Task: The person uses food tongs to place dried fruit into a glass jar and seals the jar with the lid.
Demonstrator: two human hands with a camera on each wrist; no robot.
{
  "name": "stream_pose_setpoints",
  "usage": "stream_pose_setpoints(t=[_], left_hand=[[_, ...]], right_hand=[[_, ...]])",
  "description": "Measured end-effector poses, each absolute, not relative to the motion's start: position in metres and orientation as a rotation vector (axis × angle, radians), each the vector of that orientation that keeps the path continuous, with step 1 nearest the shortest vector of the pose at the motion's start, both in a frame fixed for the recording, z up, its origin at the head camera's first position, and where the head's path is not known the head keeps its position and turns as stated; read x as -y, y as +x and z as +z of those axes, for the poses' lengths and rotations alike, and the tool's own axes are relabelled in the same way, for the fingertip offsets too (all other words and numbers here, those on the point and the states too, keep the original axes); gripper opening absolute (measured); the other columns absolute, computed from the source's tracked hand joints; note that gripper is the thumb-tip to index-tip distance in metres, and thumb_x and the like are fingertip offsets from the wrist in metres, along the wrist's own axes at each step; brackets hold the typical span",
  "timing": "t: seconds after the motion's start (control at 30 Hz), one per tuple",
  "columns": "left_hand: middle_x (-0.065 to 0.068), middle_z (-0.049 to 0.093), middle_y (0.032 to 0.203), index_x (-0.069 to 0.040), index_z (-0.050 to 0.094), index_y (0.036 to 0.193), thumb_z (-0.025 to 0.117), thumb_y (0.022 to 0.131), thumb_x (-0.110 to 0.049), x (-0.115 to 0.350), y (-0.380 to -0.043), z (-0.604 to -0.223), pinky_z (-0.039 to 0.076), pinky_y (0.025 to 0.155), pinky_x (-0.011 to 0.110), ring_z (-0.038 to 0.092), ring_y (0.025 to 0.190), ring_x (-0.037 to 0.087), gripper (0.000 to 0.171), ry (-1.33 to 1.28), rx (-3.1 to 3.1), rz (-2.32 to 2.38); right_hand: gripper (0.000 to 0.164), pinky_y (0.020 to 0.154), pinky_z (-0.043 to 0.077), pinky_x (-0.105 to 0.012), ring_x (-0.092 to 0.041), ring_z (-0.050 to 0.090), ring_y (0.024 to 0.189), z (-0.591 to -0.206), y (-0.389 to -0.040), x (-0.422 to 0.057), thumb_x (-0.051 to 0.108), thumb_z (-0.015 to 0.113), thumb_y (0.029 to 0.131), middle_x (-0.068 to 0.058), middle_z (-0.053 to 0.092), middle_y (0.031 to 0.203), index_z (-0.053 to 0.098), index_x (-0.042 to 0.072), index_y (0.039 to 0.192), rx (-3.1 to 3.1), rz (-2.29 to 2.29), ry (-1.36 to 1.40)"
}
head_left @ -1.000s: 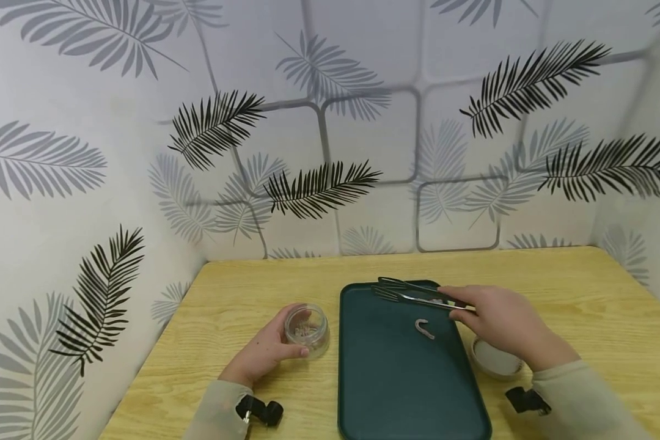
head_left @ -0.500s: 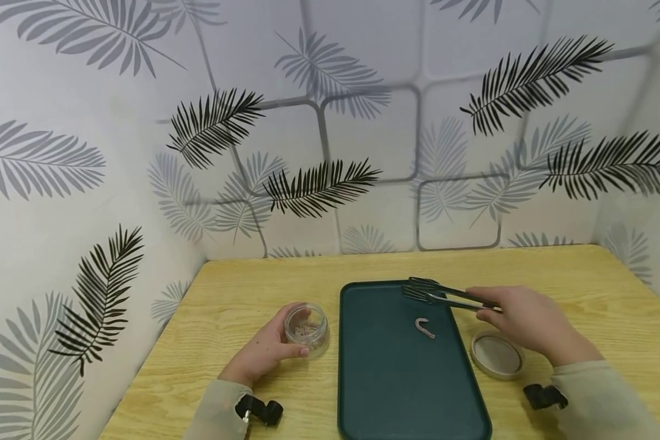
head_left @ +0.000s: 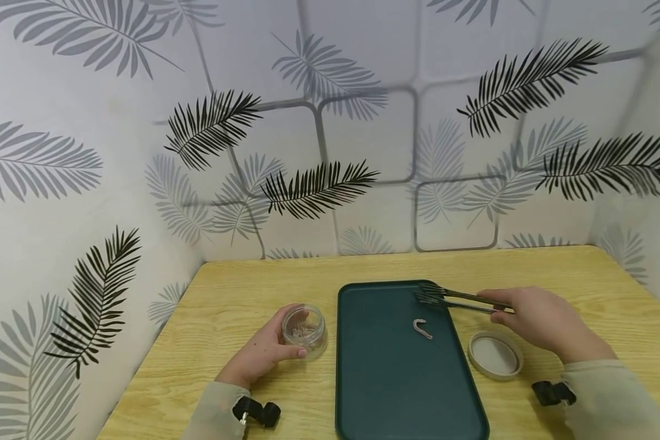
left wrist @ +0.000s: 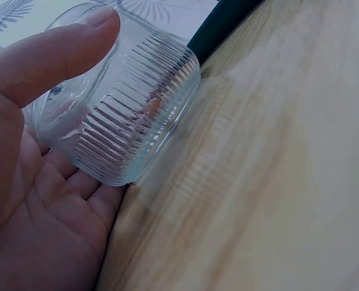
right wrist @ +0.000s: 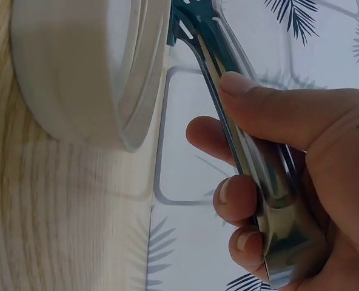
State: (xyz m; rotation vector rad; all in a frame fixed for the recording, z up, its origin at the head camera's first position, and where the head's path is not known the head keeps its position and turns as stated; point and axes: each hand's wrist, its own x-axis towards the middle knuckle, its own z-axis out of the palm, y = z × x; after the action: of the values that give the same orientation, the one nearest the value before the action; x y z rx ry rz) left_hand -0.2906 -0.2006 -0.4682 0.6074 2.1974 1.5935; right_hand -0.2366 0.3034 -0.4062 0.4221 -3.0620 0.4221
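Note:
My left hand (head_left: 261, 351) grips a clear glass jar (head_left: 305, 342) on the table, left of the tray. The left wrist view shows its ribbed wall, with the thumb (left wrist: 64, 54) over the near side; small reddish bits inside are blurred. Metal tongs with dark green slotted heads (head_left: 430, 294) are held in my right hand (head_left: 544, 321), thumb on one arm and fingers round the other. Their heads are over the far right corner of the dark green tray (head_left: 401, 385), slightly apart, nothing visible between them. A small curved pinkish piece (head_left: 425, 333) lies on the tray.
A round pale lid (head_left: 495, 355) lies on the wooden table (head_left: 264, 278) right of the tray, below my right hand. It looms close in the right wrist view. A leaf-patterned wall (head_left: 363, 134) stands behind the table.
My right hand has moved right with the tongs, their heads shifting toward the tray's far right corner and uncovering more of the lid. My left hand and the jar have stayed in place.

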Motion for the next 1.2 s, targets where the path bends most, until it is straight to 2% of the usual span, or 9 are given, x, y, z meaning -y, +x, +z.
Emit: stream_pose_setpoints(t=[0.33, 0.63, 0.9, 1.2], left_hand=[[0.013, 0.039, 0.157, -0.017, 0.031, 0.157, 0.081, 0.087, -0.011, 0.2, -0.29, -0.469, 0.038, 0.1, 0.02, 0.043, 0.138, 0.031, 0.087, 0.612, -2.193, 1.602], [0.012, 0.039, 0.157, -0.018, 0.032, 0.157, 0.081, 0.087, -0.011, 0.201, -0.291, -0.468, 0.039, 0.1, 0.022, 0.045, 0.136, 0.031, 0.085, 0.616, -2.194, 1.599], [0.012, 0.039, 0.157, -0.018, 0.031, 0.157, 0.08, 0.088, -0.011, 0.2, -0.292, -0.469, 0.04, 0.1, 0.024, 0.046, 0.135, 0.031, 0.084, 0.619, -2.181, 1.606], [0.011, 0.04, 0.156, -0.019, 0.032, 0.156, 0.081, 0.087, -0.013, 0.201, -0.292, -0.47, 0.039, 0.102, 0.025, 0.045, 0.136, 0.03, 0.084, 0.62, -2.192, 1.599]], right_hand=[[0.04, 0.067, 0.052, -0.053, -0.036, 0.07, 0.091, -0.41, -0.238, -0.299, 0.026, 0.077, 0.091, -0.012, 0.074, 0.109, 0.071, 0.022, 0.13, 2.984, 0.318, 0.4], [0.038, 0.056, 0.047, -0.04, -0.022, 0.068, 0.079, -0.408, -0.238, -0.299, 0.026, 0.075, 0.092, -0.007, 0.075, 0.108, 0.071, 0.022, 0.13, 2.954, 0.332, 0.416], [0.041, 0.055, 0.039, -0.036, -0.011, 0.053, 0.064, -0.404, -0.235, -0.296, 0.027, 0.074, 0.093, -0.006, 0.075, 0.104, 0.069, 0.022, 0.133, 2.965, 0.401, 0.42], [0.04, 0.06, 0.045, -0.038, -0.011, 0.061, 0.071, -0.399, -0.232, -0.281, 0.029, 0.074, 0.093, -0.004, 0.075, 0.105, 0.07, 0.022, 0.132, 2.936, 0.418, 0.466]])
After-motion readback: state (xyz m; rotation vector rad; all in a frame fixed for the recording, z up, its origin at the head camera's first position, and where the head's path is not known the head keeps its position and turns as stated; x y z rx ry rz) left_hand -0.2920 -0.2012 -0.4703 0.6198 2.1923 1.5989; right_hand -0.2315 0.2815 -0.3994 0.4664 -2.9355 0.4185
